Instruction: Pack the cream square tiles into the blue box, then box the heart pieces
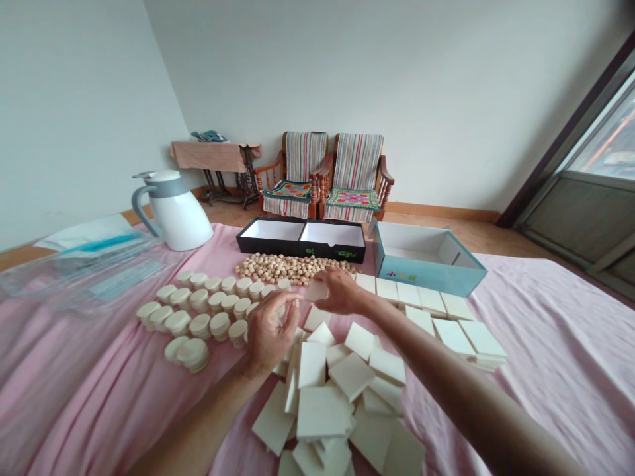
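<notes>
My right hand [340, 291] pinches a small cream square tile [316, 291] over the pink cloth, just in front of a heap of small wooden beads [288, 268]. My left hand [270, 327] is raised beside it with fingers curled toward the tile, fingertips close to its left edge. Below both hands lies a loose pile of cream square tiles [337, 390]. Left of my hands stand several short stacks of cream round discs [208, 307]. A neat row of square tile stacks [436, 311] runs to the right.
A black two-compartment box [302, 239] and a light blue open box [426, 261] sit behind the beads. A white jug [173, 210] and clear plastic sheets [84, 264] stand at the left. Two striped wooden chairs [327, 175] are by the far wall.
</notes>
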`<state>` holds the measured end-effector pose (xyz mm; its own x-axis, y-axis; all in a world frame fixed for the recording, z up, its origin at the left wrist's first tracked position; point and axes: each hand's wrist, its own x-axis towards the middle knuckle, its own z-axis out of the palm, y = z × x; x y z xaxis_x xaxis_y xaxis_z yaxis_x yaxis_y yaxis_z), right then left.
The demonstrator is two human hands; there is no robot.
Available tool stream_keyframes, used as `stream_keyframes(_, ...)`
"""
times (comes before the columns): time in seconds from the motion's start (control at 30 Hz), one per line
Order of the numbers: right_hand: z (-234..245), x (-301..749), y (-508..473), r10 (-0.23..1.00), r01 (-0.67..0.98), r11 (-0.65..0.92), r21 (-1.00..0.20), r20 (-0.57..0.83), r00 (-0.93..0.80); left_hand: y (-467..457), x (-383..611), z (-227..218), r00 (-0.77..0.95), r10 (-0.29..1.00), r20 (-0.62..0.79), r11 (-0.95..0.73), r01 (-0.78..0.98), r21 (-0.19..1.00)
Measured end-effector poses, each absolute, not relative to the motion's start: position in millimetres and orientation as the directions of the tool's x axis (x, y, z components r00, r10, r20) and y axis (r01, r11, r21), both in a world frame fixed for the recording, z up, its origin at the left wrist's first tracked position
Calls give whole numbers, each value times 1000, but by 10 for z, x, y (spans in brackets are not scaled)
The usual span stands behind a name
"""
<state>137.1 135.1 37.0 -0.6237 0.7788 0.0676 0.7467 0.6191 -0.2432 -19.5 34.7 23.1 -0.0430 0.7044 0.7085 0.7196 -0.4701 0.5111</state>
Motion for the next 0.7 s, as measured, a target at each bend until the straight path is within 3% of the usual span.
stream_keyframes(0.23, 450, 1761, 1601, 878, 854, 478, -208, 73, -473, 358, -196, 208, -37, 711, 703, -473, 714, 516)
stream_keyframes(0.7, 251, 1634, 1659, 878, 875, 471, -106, -40, -477, 352, -201, 234, -50, 715, 698, -461, 717, 524)
